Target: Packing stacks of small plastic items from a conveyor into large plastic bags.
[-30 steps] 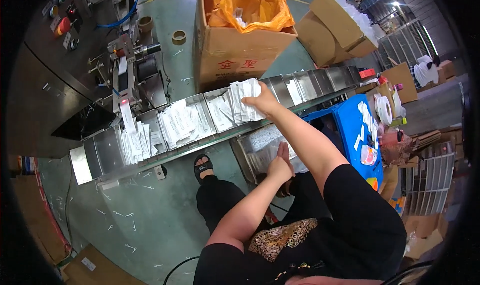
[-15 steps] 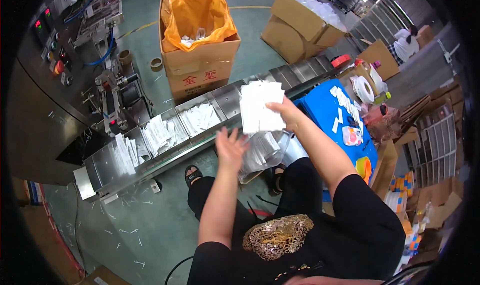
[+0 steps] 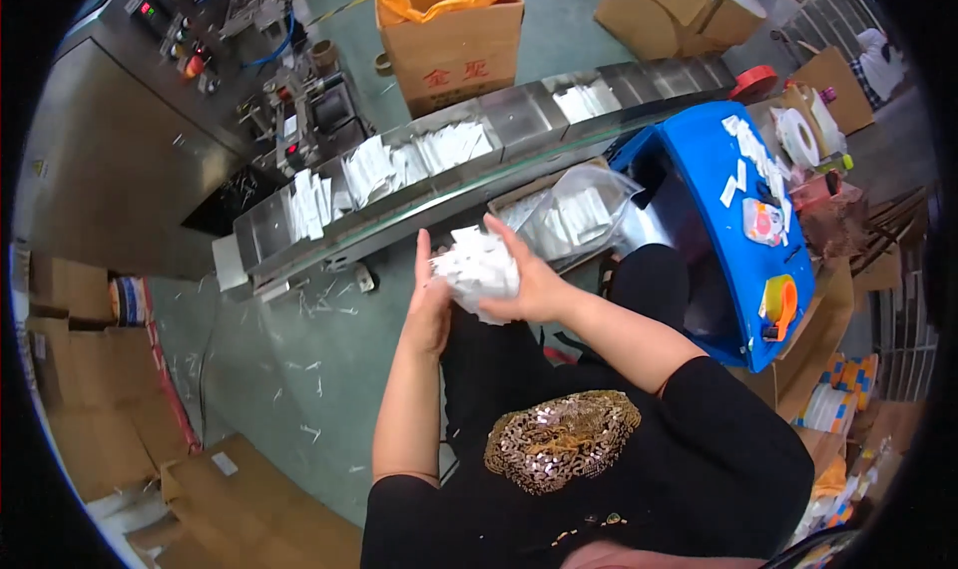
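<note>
Between my two hands, over my lap, is a loose bundle of small white paper packets, its lower part slightly blurred. My left hand presses the bundle's left side, fingers pointing up. Against the right side is my right hand, its thumb and fingers around the packets. Just beyond, an open clear plastic bag with more white packets sits in a carton. Behind it runs a metal conveyor divided into compartments. White packets fill several on its left, and a smaller pile lies farther right.
A blue table-like crate at my right carries loose packets and an orange-yellow tape roll. Beyond the conveyor stands a carton lined with an orange bag. A machine stands at far left; flattened cardboard lies lower left.
The packet bundle has come from above the conveyor back toward my lap. My left hand, open and apart before, now holds it together with my right. The view has shifted.
</note>
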The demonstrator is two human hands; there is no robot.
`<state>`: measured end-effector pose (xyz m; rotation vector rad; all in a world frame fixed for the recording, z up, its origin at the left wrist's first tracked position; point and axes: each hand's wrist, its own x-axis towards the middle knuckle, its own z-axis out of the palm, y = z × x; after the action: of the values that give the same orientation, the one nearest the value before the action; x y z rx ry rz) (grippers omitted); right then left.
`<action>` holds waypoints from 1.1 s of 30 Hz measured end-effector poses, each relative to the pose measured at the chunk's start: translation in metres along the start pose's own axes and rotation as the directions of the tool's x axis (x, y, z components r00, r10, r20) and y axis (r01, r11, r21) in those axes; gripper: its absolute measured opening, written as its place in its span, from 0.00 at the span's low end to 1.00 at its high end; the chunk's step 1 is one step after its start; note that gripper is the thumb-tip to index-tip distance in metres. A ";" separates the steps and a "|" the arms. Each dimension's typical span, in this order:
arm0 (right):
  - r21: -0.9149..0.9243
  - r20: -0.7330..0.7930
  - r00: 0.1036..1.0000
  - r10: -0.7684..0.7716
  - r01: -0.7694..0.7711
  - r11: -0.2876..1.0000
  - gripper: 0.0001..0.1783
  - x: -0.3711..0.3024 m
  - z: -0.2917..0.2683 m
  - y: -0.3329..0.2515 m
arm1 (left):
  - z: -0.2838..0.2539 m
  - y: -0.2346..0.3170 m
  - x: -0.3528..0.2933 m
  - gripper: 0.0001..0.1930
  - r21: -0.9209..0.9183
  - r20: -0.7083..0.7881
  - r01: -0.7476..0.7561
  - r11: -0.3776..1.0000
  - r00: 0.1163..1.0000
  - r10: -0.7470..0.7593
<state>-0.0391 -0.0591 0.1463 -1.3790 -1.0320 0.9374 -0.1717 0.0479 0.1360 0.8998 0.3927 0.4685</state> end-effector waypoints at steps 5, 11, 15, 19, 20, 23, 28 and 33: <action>-0.281 0.119 0.905 -0.409 0.426 0.860 0.67 -0.022 0.042 0.019 | 0.006 -0.015 -0.045 0.40 -0.183 -0.259 -0.195 0.964 0.955 0.144; -0.258 0.208 0.768 -0.606 0.641 0.723 0.58 -0.044 0.067 0.029 | -0.013 -0.036 -0.083 0.34 -0.114 -0.245 -0.184 0.976 0.958 0.152; -0.312 0.194 0.827 -0.528 0.562 0.766 0.49 -0.061 0.063 0.034 | -0.016 -0.036 -0.107 0.33 -0.166 -0.188 -0.192 0.967 0.969 0.160; -0.188 0.134 0.856 -0.499 0.516 0.836 0.47 -0.073 0.055 0.047 | -0.006 -0.040 -0.114 0.35 -0.034 -0.209 -0.063 0.997 0.976 0.054; -0.220 0.162 0.819 -0.550 0.573 0.789 0.47 -0.068 0.059 0.035 | 0.003 -0.037 -0.108 0.34 -0.111 -0.185 -0.142 0.984 0.975 0.119; -0.211 0.154 0.791 -0.593 0.612 0.762 0.50 -0.067 0.066 0.024 | 0.008 -0.032 -0.102 0.32 -0.220 -0.155 -0.223 0.950 0.969 0.192; -0.293 0.136 0.852 -0.506 0.522 0.801 0.52 -0.075 0.059 0.038 | 0.003 -0.046 -0.107 0.26 -0.052 -0.277 -0.052 0.997 0.960 0.036; -0.303 0.139 0.889 -0.437 0.459 0.835 0.51 -0.071 0.059 0.039 | 0.001 -0.043 -0.101 0.28 -0.121 -0.244 -0.080 0.989 0.969 0.048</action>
<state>-0.1143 -0.1083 0.1021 -1.2899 -1.5358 0.4715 -0.2455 -0.0302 0.1144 0.7322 0.5491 0.6592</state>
